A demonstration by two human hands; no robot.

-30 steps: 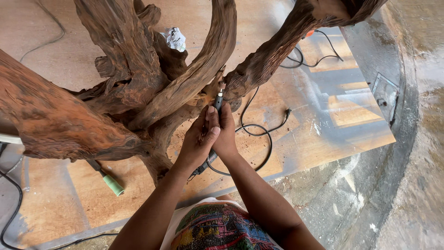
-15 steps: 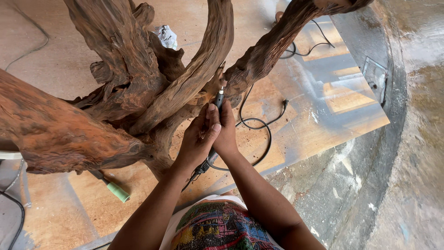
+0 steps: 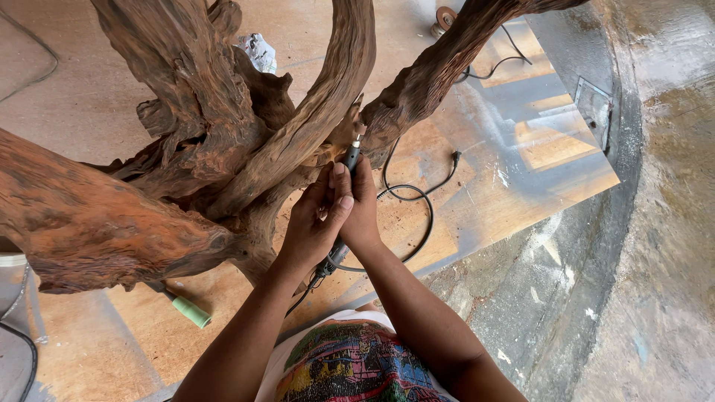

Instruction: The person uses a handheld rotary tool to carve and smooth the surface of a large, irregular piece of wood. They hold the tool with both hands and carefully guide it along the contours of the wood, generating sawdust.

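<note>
I see my left hand (image 3: 313, 223) and right hand (image 3: 363, 205) pressed together, pinching a slim black rotary tool (image 3: 348, 160), steadying its tip against the gnarled reddish-brown root sculpture (image 3: 223, 149).

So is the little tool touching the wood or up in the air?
Touching: both hands press the tool tip against the wood.

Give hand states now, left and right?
Left hand: closed around the slim dark rotary carving tool.
Right hand: closed on the same tool, tip at the reddish-brown gnarled root wood.
</note>
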